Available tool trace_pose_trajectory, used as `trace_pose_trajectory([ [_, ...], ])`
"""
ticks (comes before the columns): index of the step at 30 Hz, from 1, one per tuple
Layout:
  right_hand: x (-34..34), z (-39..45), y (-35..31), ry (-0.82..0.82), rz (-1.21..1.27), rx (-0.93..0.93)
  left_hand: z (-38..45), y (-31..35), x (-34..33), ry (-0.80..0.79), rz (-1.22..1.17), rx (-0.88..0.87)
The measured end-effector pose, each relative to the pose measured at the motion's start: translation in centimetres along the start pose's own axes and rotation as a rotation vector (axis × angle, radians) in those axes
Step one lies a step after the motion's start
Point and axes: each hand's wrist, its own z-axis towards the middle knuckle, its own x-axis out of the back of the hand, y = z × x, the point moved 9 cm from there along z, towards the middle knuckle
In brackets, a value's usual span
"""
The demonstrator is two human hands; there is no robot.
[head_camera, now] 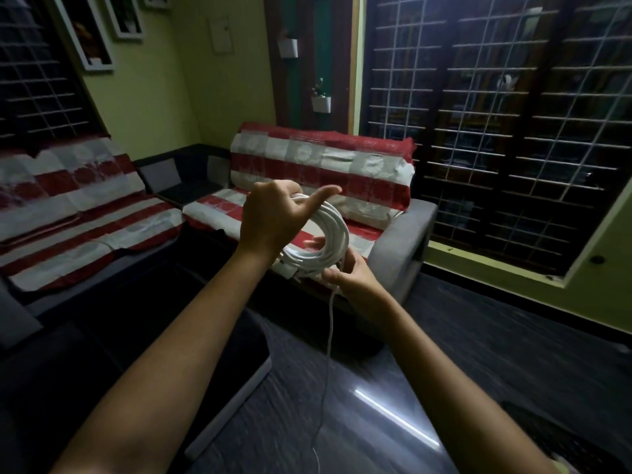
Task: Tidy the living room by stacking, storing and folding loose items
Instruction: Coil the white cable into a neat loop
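Your left hand [270,224] holds the coiled white cable [325,241] at its upper edge, fingers curled through the loops, thumb out over the top; your right hand [352,271] pinches the coil's lower edge, grip narrow on the cable; the coil sits in the air between both hands, in front of the sofa [403,241] with its red-and-white cover; one loose strand [329,340] hangs from the right hand toward the dark floor [478,336].

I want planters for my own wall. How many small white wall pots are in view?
2: an upper pot and a lower pot, both on the dark wall strip above the sofa.
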Motion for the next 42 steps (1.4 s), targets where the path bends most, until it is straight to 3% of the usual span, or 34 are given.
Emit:
trace_pose_trajectory([
  [6, -0.4, -0.8, -0.5, 0.182, 0.346, 0.086, 0.2, -0.4, 1.4, 0.214, -0.215, 0.193],
  [15, -1.8, -1.5, -1.3, 0.377, 0.315, 0.093, -1.8, -2.5, 0.7, 0.461, -0.558, 0.527],
  [24, 0.0, -1.7, -2.3, 0.674, 0.491, 0.248, -9.5, -5.1, -4.3, 0.457, -0.839, 0.987],
  [26, 1.0, -1.4, -2.6, 0.66, 0.367, 0.267, -11.1, -5.8, -5.1, 0.368, -0.795, 1.041],
  [28, 2.3, -0.4, -2.9, 0.624, 0.051, 0.223, -11.9, -7.2, -4.5, 0.287, -0.578, 0.983],
  [30, 2.9, 1.0, -3.8, 0.504, -0.362, 0.136, -10.9, -7.0, -2.1, 0.277, -0.42, 0.726],
  [32, 1.8, 2.4, -4.0, 0.244, -0.744, -0.001, -8.6, -4.4, -0.4, 0.153, -0.261, 0.317],
  [34, -0.5, 3.1, -3.7, -0.042, -1.016, -0.084, -7.2, -2.0, -2.3, -0.156, -0.077, 0.029],
  [35, -1.8, 3.3, -3.7, -0.151, -1.106, -0.073, -7.2, -1.5, -4.0, -0.337, -0.027, -0.008],
  [37, -4.3, 3.3, -3.8, -0.312, -1.315, -0.054, -8.3, -2.3, -7.3, -0.644, -0.158, 0.115],
  [40, -5.0, 3.0, -2.6, -0.453, -1.456, -0.175, -10.6, -3.4, -9.7, -0.815, -0.507, 0.419],
  [42, -4.8, 2.9, -1.3, -0.533, -1.415, -0.275, -11.8, -3.6, -10.9, -0.945, -0.684, 0.601],
])
